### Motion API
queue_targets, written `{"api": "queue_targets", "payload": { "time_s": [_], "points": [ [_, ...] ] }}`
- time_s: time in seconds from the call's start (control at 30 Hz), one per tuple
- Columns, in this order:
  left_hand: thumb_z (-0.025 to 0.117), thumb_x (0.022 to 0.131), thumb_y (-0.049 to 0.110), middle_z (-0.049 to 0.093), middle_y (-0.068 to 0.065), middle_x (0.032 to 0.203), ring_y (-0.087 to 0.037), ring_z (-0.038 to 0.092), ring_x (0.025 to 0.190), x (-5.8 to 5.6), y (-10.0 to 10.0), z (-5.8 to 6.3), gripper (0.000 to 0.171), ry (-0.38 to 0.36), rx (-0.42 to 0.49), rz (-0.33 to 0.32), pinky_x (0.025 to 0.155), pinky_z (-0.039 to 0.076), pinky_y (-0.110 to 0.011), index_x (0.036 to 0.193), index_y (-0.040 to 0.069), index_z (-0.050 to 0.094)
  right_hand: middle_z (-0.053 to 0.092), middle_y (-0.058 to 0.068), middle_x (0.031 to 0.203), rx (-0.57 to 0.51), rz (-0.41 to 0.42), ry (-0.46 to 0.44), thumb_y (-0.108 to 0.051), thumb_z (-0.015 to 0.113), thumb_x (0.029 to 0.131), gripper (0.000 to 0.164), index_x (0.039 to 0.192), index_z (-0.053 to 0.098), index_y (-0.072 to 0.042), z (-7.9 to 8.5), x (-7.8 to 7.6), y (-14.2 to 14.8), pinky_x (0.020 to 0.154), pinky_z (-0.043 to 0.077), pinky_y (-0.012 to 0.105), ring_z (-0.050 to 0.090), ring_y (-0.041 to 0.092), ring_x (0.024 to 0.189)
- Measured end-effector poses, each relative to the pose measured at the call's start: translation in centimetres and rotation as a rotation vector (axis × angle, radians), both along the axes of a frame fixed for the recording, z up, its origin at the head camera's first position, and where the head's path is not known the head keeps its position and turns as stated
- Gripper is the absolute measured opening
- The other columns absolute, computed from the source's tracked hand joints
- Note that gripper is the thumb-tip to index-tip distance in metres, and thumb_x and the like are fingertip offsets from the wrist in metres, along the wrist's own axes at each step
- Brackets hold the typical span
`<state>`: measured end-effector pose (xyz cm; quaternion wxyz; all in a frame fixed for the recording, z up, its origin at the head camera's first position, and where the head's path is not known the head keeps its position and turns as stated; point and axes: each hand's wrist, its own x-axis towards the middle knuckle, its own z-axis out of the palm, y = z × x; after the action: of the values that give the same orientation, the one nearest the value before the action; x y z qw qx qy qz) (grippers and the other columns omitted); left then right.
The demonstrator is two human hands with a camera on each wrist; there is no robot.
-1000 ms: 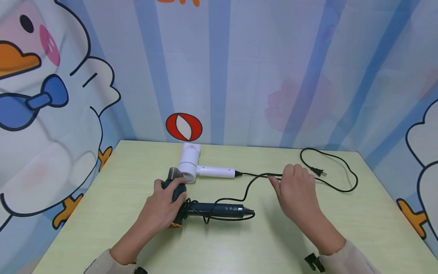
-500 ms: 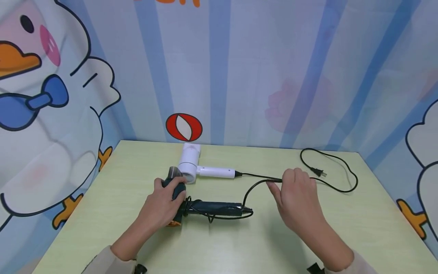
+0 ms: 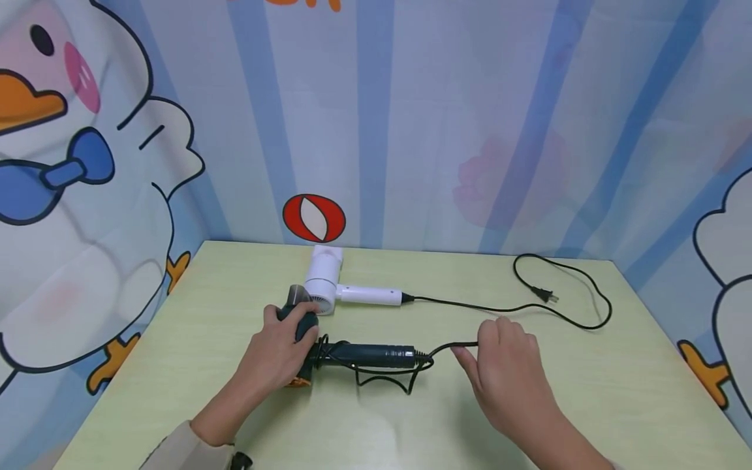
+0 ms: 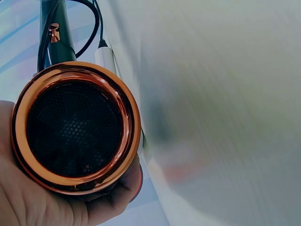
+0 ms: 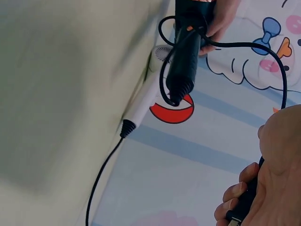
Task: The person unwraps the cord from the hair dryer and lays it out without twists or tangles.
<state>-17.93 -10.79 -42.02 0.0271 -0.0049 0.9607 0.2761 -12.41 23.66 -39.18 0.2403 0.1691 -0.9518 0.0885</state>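
Crosswise over the pale-green worktop [image 3: 170, 365], the dark-green, copper-rimmed hair dryer [image 3: 373, 356] points its cylindrical handle [image 5: 185, 61] from the left hand [image 3: 276, 349], whose fingers clamp the barrel [image 3: 306, 326], toward the right hand [image 3: 510, 378], whose fingers grip the pronged plug [image 5: 245, 200] of its black cord [image 3: 455, 344].

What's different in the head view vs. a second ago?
Right hand moved lower in frame, bringing the dark dryer's cord with it; that cord no longer overlaps the white dryer's cord, and a slack bend now shows below the dark dryer. No grip visibly taken or released. Unchanged: left hand holding the dark dryer, white dryer in place.
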Motion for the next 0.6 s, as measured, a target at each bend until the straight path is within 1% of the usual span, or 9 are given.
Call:
{"api": "queue_targets", "payload": {
  "time_s": [0.2,0.6],
  "points": [
    [0.054,0.103,0.042,0.033,-0.027,0.136,-0.034,0.06,0.075,0.1,0.0,0.2,0.04,0.004,0.008,0.003,0.056,0.048,-0.033,0.142,0.036,0.05,0.03,0.002,0.073,0.023,-0.012,-0.057,-0.033,0.07,0.093,0.042,0.079,0.038,-0.01,-1.1,0.7,0.1,0.065,0.025,0.034,0.029,0.02,0.066],
    [0.054,0.103,0.042,0.032,-0.026,0.137,-0.035,0.06,0.077,0.2,0.2,0.6,0.038,0.014,0.01,0.011,0.056,0.05,-0.033,0.14,0.036,0.051,0.032,0.002,0.076,0.078,-0.047,-0.119,-0.039,0.068,0.096,0.042,0.083,0.042,-0.01,-2.6,1.2,-0.1,0.068,0.028,0.035,0.033,0.021,0.071]
  ]
}}
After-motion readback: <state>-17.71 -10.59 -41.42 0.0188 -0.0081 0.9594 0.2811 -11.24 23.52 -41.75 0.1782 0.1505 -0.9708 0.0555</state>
